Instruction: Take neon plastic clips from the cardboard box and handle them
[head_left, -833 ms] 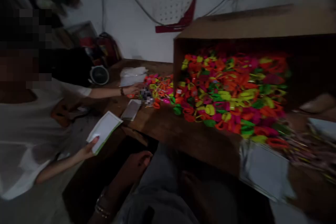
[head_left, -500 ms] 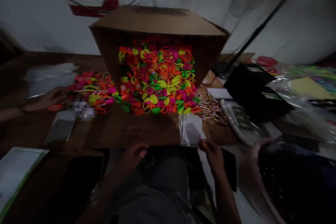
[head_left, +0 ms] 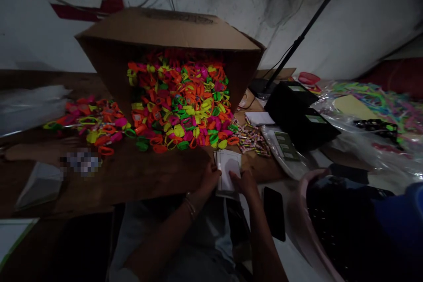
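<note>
Head view: a stack of white cards (head_left: 228, 169) is found at the near edge of the table (head_left: 145, 176), at 6 o'clock from the tipped cardboard box (head_left: 165, 39). The left hand (head_left: 209, 179) is closed on the stack's left edge; the right hand (head_left: 243, 181) is laid on its lower right, grip closed on it. Neon plastic rings (head_left: 180, 105) are spilled from the box. A dark phone (head_left: 274, 212) is seen at 4 o'clock from the stack. Another person's forearm (head_left: 36, 152) is rested at 9 o'clock.
</note>
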The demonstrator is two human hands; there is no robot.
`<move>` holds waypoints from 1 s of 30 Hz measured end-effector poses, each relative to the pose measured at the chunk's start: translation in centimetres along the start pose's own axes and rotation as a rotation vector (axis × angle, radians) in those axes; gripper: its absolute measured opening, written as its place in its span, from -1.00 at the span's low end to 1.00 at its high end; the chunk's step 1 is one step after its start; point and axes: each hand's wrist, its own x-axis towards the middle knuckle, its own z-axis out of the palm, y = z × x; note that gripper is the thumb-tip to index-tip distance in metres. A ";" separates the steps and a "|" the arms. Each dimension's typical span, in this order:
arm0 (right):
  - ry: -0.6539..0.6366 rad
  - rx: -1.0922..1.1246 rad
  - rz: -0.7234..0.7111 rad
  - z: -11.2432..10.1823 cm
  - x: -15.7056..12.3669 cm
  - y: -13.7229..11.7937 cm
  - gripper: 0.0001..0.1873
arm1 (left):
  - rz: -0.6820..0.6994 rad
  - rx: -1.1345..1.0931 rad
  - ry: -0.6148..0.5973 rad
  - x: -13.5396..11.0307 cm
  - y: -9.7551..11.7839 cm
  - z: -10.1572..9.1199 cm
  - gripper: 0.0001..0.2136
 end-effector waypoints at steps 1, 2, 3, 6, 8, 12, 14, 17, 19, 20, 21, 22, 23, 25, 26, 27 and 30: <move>0.007 0.012 0.028 0.1 -0.7 0.1 -0.68 | -0.026 -0.017 -0.009 -0.6 -0.2 -0.5 -0.63; 0.020 0.031 0.055 0.1 -1.4 0.2 -0.64 | -0.051 -0.031 -0.018 -1.2 -0.3 -1.0 -0.64; 0.034 0.056 0.082 0.2 -2.0 0.3 -0.58 | -0.075 -0.044 -0.026 -1.8 -0.4 -1.5 -0.64; 0.067 0.138 0.158 0.2 -3.3 0.5 -0.43 | -0.118 -0.064 -0.050 -3.0 -0.5 -2.0 -0.63; 0.069 0.206 0.211 0.0 -3.8 0.4 -0.36 | -0.123 -0.065 -0.076 -3.4 -0.3 -2.0 -0.63; -0.017 0.341 0.278 -1.6 -4.7 0.1 -0.17 | -0.089 -0.031 -0.171 -4.1 0.0 -2.3 -0.71; -0.108 0.386 0.274 -3.0 -5.3 -0.3 -0.09 | -0.035 -0.011 -0.184 -4.7 0.4 -2.9 -0.70; -0.262 0.406 0.066 -5.4 -5.8 -1.3 -0.09 | 0.184 0.116 -0.136 -5.7 1.7 -4.7 -0.44; -0.371 0.336 -0.186 -6.6 -5.4 -2.8 -0.15 | 0.399 0.297 -0.119 -6.0 3.3 -6.3 -0.19; -0.439 0.265 -0.305 -6.9 -4.9 -3.9 -0.19 | 0.483 0.375 -0.129 -6.0 4.2 -7.3 -0.09; -0.511 0.175 -0.410 -7.1 -4.4 -5.2 -0.25 | 0.524 0.418 -0.159 -5.9 5.1 -8.3 -0.04; -0.578 0.073 -0.509 -7.0 -3.9 -6.7 -0.31 | 0.516 0.418 -0.207 -5.7 5.9 -9.3 -0.03; -0.618 -0.033 -0.609 -6.7 -3.5 -8.3 -0.38 | 0.480 0.401 -0.265 -5.5 6.5 -10.3 -0.07; -0.604 -0.222 -0.796 -5.8 -2.8 -11.3 -0.47 | 0.391 0.360 -0.360 -5.3 7.3 -12.3 -0.19; -0.568 -0.295 -0.874 -5.1 -2.7 -12.7 -0.47 | 0.374 0.347 -0.372 -5.4 7.3 -13.2 -0.24; -0.528 -0.351 -0.930 -4.3 -2.6 -13.7 -0.45 | 0.382 0.340 -0.349 -5.5 7.1 -13.9 -0.27; -0.470 -0.429 -1.026 -2.0 -2.7 -15.1 -0.38 | 0.434 0.342 -0.159 -6.1 5.7 -15.4 -0.27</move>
